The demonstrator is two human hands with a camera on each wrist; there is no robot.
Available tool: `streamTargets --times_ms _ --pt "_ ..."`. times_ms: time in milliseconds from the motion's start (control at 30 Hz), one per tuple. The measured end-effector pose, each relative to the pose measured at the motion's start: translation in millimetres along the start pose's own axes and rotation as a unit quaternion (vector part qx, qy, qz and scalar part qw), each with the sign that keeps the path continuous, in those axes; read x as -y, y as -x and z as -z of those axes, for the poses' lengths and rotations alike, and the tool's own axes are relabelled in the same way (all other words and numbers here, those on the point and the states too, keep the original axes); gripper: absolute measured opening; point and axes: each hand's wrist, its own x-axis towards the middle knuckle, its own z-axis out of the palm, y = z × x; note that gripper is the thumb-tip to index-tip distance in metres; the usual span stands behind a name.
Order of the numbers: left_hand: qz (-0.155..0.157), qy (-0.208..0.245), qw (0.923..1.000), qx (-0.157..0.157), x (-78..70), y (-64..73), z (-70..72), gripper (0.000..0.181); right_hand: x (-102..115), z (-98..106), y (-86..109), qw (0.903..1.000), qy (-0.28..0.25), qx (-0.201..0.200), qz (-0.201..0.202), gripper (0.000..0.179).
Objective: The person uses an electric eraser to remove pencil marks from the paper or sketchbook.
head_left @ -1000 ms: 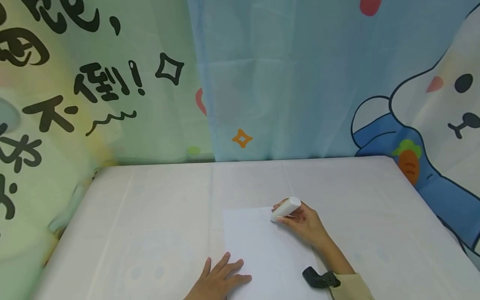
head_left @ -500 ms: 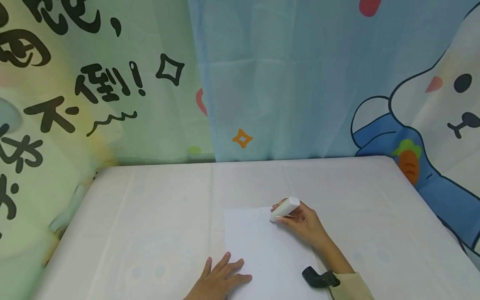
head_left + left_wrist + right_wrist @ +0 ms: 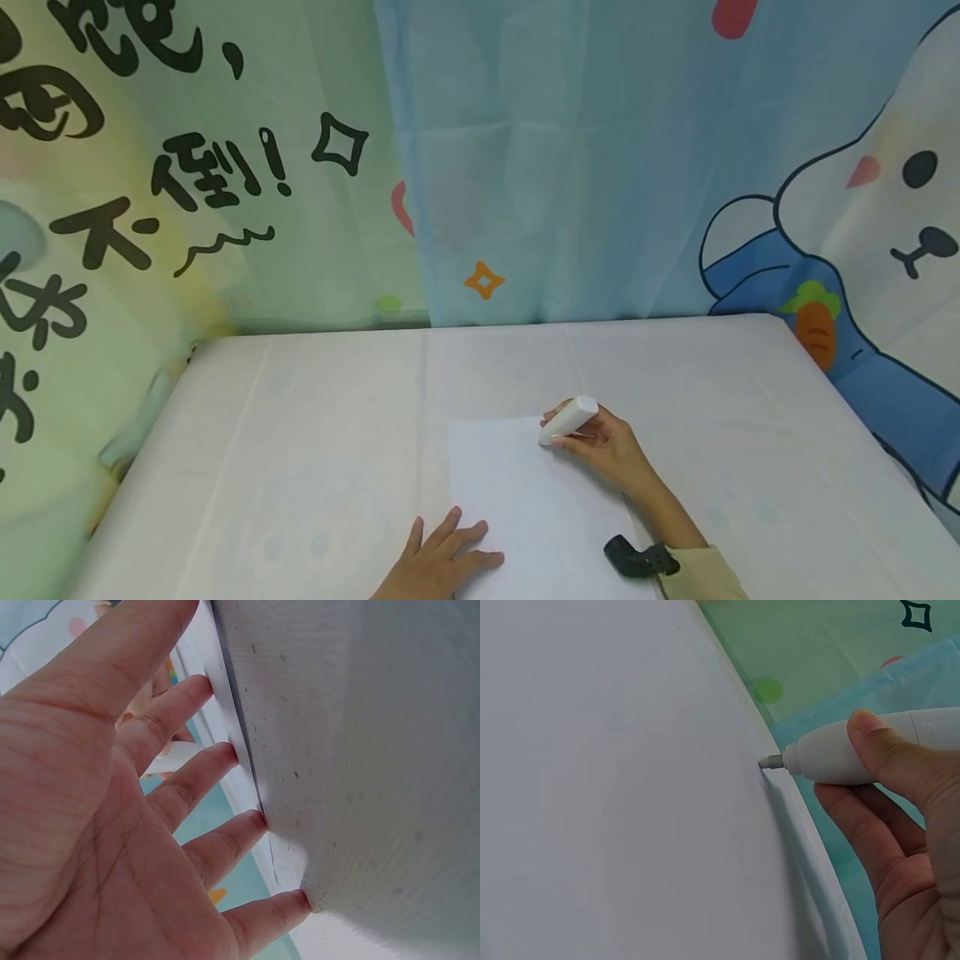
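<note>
White tool (image 3: 568, 420) on paper (image 3: 532, 517)

Head: we see the right hand (image 3: 603, 446) pinching the white tool near the paper's far edge. Left wrist: the left hand (image 3: 142, 832) spreads its fingers wide (fingertips down). Right wrist: the tip (image 3: 772, 761) meets paper.

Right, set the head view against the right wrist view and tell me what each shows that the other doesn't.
Only the head view: the left hand, the black device worn on the right wrist, and the carrot print on the backdrop.
Only the right wrist view: the narrow grey tip of the white pen-shaped tool, plainly visible.
Both: the right hand holding that tool, the white paper, and the backdrop's green dot.
</note>
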Motion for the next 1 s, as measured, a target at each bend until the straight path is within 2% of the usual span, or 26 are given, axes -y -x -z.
streamTargets --times_ms 267,567,1000 --pt "-0.001 0.0 1.0 0.002 0.2 1.2 -0.7 0.058 -0.9 -1.4 1.4 1.0 -0.002 -0.001 -0.006 0.04" --pt "-0.026 -0.025 0.9992 -0.02 2.1 1.4 0.6 0.062 0.8 -2.4 -1.8 1.0 -0.007 0.0 0.002 0.039" --pt "-0.02 -0.016 0.9995 -0.016 1.9 1.7 1.8 0.062 0.5 -5.1 -3.8 0.9997 0.024 -0.008 0.003 0.039"
